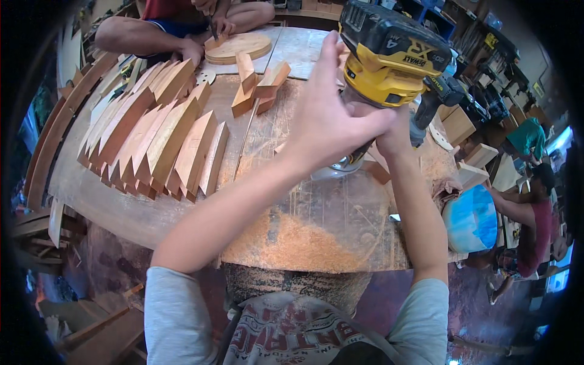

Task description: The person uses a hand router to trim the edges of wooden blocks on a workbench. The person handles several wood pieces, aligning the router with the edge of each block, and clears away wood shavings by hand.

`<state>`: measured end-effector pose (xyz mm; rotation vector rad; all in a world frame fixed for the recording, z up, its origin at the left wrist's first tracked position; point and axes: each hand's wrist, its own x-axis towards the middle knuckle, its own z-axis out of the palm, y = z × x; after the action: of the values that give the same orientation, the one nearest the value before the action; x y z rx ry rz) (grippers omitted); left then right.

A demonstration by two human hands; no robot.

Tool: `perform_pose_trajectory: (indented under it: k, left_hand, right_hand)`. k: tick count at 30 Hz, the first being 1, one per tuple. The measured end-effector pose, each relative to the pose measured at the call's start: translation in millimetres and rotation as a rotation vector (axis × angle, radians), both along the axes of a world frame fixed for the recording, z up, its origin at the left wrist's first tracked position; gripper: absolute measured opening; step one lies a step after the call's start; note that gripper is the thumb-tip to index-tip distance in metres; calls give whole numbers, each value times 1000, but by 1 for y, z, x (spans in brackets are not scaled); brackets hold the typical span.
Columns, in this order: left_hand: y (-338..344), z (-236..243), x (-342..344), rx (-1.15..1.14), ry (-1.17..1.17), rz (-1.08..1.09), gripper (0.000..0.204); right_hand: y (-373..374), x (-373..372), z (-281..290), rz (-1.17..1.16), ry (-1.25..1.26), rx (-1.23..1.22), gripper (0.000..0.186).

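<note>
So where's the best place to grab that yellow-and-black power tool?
I'd grip the power tool below its bulky black top, one hand from each side: the body looks narrower there, near the left hand and right hand.

This is a woodworking workshop. Orange-tan sawdust [298, 246] lies heaped along the near edge of the desk [115, 207] in the lower middle of the frame, and rows of angle-cut wooden pieces [161, 134] crowd its left side. A yellow-and-black cordless power tool [380, 82] stands at upper centre. At the upper left, a person [137, 36] sits cross-legged by a round wooden board [243, 47]. Tools and gear [502, 48] clutter the upper right, and loose timber [100, 328] lies at lower left.
</note>
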<state>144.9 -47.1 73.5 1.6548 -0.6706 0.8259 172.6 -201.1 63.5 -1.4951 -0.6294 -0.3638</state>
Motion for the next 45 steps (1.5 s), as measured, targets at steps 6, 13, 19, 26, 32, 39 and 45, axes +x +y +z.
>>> perform_pose_trajectory:
  k: [6,13,19,26,32,39,45]
  left_hand:
    - [-31,13,4,-240,70,-128,90]
    - [-28,14,2,-356,85,-348,84]
    - [-25,13,3,-305,89,-307,87]
    - [-20,20,-10,-276,129,-321,108]
    - [13,13,-13,-220,43,-79,101]
    - [71,-26,-20,-255,223,-31,57]
    - [59,-50,-28,26,277,-63,40]
  right_hand:
    - [-1,8,-4,-165,-132,-107,34]
    - [-2,8,-3,-120,-151,-58,38]
    - [0,4,-1,-122,-136,-71,38]
    - [2,2,1,-126,-93,-35,41]
    - [-9,-10,18,-44,59,26,52]
    - [-76,-84,39,158,91,98,70]
    - [-117,-140,-17,-69,196,126,90]
